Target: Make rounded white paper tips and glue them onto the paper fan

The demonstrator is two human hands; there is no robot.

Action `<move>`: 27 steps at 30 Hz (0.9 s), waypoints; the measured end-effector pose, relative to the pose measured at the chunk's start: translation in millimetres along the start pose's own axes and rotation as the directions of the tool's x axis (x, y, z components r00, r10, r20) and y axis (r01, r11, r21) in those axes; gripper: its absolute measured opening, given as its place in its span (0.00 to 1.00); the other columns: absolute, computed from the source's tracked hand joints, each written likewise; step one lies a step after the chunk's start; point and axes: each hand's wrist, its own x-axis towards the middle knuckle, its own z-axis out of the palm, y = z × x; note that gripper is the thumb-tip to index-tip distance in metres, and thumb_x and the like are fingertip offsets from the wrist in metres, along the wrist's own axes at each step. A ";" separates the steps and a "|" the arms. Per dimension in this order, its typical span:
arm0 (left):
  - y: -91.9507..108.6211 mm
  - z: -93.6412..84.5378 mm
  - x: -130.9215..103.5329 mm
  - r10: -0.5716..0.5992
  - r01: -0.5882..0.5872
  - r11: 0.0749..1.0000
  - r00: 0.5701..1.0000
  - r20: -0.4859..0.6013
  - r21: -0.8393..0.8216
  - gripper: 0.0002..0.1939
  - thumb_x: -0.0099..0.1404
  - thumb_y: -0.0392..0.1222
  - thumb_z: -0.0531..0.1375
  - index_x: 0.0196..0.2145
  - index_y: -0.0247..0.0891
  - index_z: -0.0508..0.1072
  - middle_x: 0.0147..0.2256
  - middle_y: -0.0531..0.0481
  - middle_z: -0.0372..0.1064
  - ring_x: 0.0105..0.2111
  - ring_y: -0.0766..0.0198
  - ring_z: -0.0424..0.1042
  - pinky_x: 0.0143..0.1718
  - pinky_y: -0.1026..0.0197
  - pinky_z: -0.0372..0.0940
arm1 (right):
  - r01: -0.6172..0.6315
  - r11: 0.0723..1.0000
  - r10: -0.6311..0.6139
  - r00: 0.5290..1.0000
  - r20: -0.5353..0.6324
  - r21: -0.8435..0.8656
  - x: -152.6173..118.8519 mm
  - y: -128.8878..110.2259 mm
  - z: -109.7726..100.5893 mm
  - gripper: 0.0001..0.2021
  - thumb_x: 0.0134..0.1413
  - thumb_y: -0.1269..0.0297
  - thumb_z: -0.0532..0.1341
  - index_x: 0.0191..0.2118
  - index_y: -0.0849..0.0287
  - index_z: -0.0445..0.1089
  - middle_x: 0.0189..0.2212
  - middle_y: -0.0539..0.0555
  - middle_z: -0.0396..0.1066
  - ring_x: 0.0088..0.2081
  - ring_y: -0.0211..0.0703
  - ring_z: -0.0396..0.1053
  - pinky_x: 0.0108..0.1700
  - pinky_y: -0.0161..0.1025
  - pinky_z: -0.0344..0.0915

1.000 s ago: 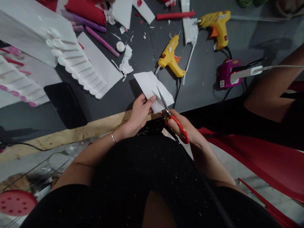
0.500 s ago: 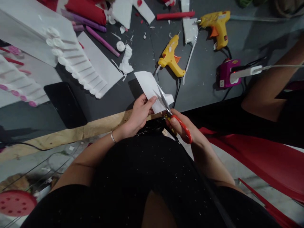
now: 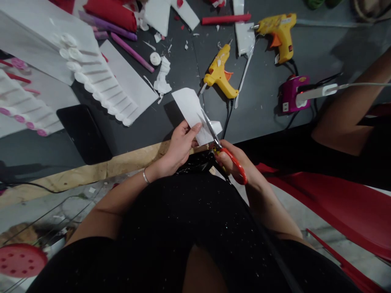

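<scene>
A piece of white paper [image 3: 188, 106] is pinched in my left hand [image 3: 181, 143], thumb on top, just over the table's front edge. My right hand [image 3: 237, 159] is wrapped round the red handles of a pair of scissors [image 3: 234, 162]. The scissor blades lie across the paper's right side, pointing away from me and to the left. Right of the blades, a strip of the paper sticks out. Beyond the paper lies a yellow glue gun [image 3: 220, 75] on the grey table [image 3: 146, 136].
A second glue gun [image 3: 282, 38] and a purple power adapter [image 3: 295, 94] with cords lie right. At left are a phone [image 3: 84, 134], white paper rosettes [image 3: 88, 83] in a row, coloured rolls [image 3: 132, 52] and scraps. Another person's arm [image 3: 345, 106] rests near the right edge.
The paper's top edge has tilted slightly, and the strip right of the blades has shifted a little left. Both hands keep their grip in nearly the same place.
</scene>
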 end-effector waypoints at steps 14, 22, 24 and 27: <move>3.3 -5.0 2.8 0.028 -0.029 0.999 0.999 -0.015 -0.041 0.19 0.62 0.53 0.73 0.42 0.39 0.76 0.41 0.44 0.78 0.43 0.54 0.80 0.41 0.57 0.75 | -0.071 0.997 0.074 0.995 -0.071 0.035 3.3 -3.7 1.4 0.35 0.52 0.24 0.60 0.41 0.55 0.72 0.27 0.50 0.68 0.29 0.42 0.63 0.35 0.42 0.61; 11.4 -6.4 11.4 0.039 -0.040 0.999 0.997 -0.069 -0.013 0.16 0.63 0.48 0.72 0.45 0.40 0.77 0.41 0.45 0.78 0.43 0.55 0.79 0.44 0.54 0.76 | -0.028 1.000 0.028 0.999 -0.021 0.004 -0.2 -7.2 0.5 0.32 0.59 0.26 0.55 0.46 0.52 0.71 0.31 0.53 0.71 0.32 0.46 0.67 0.35 0.44 0.63; 10.8 -5.0 10.5 0.037 -0.038 0.999 0.998 -0.055 -0.017 0.14 0.64 0.47 0.71 0.44 0.39 0.77 0.40 0.45 0.78 0.43 0.55 0.79 0.44 0.53 0.76 | -0.009 1.000 0.009 1.000 -0.001 0.027 -1.1 -9.6 -0.3 0.32 0.60 0.26 0.53 0.47 0.52 0.70 0.34 0.54 0.72 0.35 0.48 0.69 0.37 0.45 0.64; 9.6 -2.9 7.7 0.042 -0.042 0.999 0.999 -0.028 -0.013 0.12 0.65 0.46 0.70 0.42 0.38 0.77 0.39 0.45 0.78 0.41 0.55 0.80 0.43 0.54 0.76 | 0.002 0.999 -0.003 1.000 0.011 0.051 -0.9 -12.4 -0.8 0.32 0.60 0.25 0.53 0.44 0.52 0.67 0.35 0.53 0.71 0.36 0.48 0.69 0.37 0.45 0.64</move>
